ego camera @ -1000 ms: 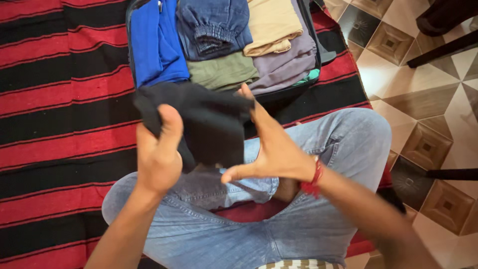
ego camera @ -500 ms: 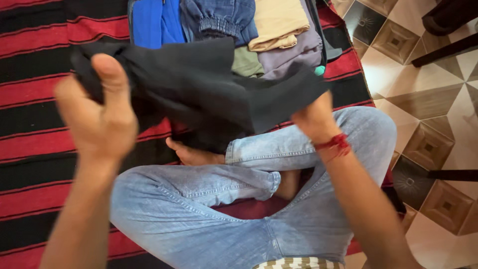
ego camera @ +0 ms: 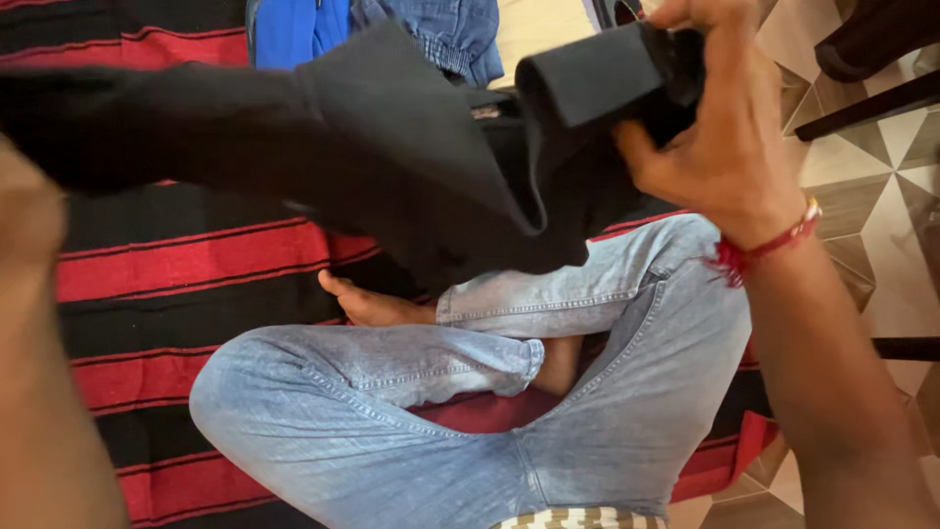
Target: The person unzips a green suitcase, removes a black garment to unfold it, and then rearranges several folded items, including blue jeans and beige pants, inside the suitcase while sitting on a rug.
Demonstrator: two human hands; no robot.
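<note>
While the right hand (ego camera: 720, 147) clamps a bunched end of the black garment (ego camera: 392, 157) and the blurred left hand (ego camera: 29, 225) seems to grip the other, the cloth hangs stretched above the crossed legs (ego camera: 411, 411), probably to straighten it.

The garment (ego camera: 392, 167) stretches from nine o'clock to the right hand (ego camera: 729, 147) at one o'clock, above the crossed legs (ego camera: 392, 411) on the blanket (ego camera: 176, 264); folded clothes (ego camera: 431, 24) lie at twelve, behind it.
</note>
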